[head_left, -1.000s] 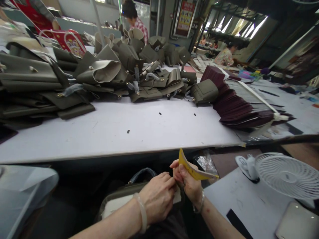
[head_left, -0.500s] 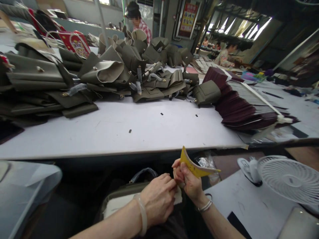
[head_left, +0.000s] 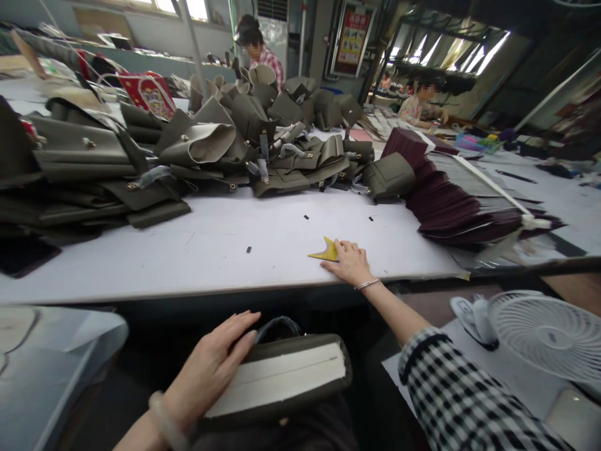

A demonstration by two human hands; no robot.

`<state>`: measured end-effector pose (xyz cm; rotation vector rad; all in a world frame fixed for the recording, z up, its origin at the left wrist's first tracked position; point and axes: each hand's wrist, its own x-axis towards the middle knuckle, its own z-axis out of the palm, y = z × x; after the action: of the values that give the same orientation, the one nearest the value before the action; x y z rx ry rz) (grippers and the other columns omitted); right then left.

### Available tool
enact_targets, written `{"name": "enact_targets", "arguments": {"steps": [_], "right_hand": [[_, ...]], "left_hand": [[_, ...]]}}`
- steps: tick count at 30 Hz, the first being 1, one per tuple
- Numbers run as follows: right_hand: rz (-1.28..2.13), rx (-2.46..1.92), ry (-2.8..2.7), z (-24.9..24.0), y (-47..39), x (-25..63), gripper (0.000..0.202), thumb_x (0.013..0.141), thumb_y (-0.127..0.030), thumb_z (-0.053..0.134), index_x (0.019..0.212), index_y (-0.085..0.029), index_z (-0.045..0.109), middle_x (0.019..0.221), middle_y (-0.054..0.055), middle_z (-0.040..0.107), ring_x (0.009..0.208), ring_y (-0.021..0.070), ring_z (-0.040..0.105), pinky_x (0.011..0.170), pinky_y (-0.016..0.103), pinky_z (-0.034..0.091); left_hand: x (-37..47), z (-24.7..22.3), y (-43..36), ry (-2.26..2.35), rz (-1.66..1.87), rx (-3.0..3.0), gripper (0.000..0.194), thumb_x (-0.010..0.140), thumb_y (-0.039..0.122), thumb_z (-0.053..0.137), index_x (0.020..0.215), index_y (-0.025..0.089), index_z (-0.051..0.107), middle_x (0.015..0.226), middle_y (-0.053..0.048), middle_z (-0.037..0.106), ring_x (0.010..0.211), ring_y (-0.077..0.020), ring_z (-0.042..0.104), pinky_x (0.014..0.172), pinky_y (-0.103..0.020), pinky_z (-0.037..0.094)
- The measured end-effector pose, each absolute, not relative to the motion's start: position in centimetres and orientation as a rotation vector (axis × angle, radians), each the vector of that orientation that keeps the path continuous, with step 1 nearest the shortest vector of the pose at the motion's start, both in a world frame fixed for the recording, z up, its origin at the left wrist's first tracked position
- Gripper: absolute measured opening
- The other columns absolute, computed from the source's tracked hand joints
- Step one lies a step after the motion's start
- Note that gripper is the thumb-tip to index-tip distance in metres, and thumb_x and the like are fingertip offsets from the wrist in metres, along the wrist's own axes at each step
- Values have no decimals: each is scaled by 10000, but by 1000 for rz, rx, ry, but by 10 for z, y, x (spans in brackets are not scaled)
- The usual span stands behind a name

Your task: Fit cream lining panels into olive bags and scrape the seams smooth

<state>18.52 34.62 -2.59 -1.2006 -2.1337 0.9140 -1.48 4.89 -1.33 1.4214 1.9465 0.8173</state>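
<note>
On my lap sits a dark olive handbag (head_left: 345, 369) with a pale inner face and a thin line along it. My left hand (head_left: 211, 363) lies on its left part, fingers stretched out, near the plastic-wrapped handle (head_left: 277, 322). Past the front edge of the white table, my right hand (head_left: 350, 262) is at the tabletop, its fingers curled over the right part of a small yellow piece (head_left: 330, 252). Two pointed corners of that piece stick out to the left; the rest is hidden under the fingers.
Olive bag pieces (head_left: 291, 178) are heaped across the back of the white table (head_left: 188, 266). A tied maroon stack (head_left: 446, 200) leans at right. A white fan (head_left: 549, 338) and phone are lower right; a plastic-covered surface (head_left: 42, 357) is at left. People work beyond.
My right hand has moved forward from beside the left hand to the table, carrying the yellow piece. My left hand has shifted left and opened out on the handbag, whose pale side now shows more.
</note>
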Motion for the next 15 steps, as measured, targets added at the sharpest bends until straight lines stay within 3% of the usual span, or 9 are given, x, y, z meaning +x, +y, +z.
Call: {"name": "enact_targets", "arguments": {"steps": [3, 6, 9, 15], "right_hand": [[971, -1139, -2105, -29, 314, 206, 475, 804, -406, 643, 1226, -193, 604, 1444, 121, 455, 1379, 316, 260, 1155, 511, 5], [1161, -1132, -1995, -31, 266, 237, 372, 903, -447, 517, 1132, -193, 662, 1292, 111, 596, 1262, 262, 453, 1137, 447, 214], [1500, -1176, -1837, -41, 223, 257, 391, 917, -485, 498, 1046, -181, 706, 1127, 120, 693, 1060, 260, 611, 984, 443, 422], [2040, -1129, -1473, -60, 184, 255, 437, 915, -472, 518, 1146, -140, 683, 1163, 157, 687, 1026, 266, 657, 907, 435, 489]], "left_hand": [[-41, -31, 12, 1935, 929, 974, 495, 870, 588, 492, 1238, 284, 624, 1341, -5, 604, 1298, -272, 491, 1171, -448, 272], [-41, -44, -13, 1781, 1059, 554, 548, 834, 614, 534, 1251, 268, 617, 1330, -16, 613, 1285, -294, 504, 1166, -443, 273], [-21, -49, -20, 1566, 1242, 157, 569, 807, 604, 575, 1233, 233, 634, 1286, -42, 645, 1255, -324, 530, 1142, -447, 326], [7, -61, -18, 1475, 1429, -137, 634, 699, 642, 643, 1188, 237, 660, 1195, -55, 697, 1183, -373, 577, 1056, -484, 441]]}}
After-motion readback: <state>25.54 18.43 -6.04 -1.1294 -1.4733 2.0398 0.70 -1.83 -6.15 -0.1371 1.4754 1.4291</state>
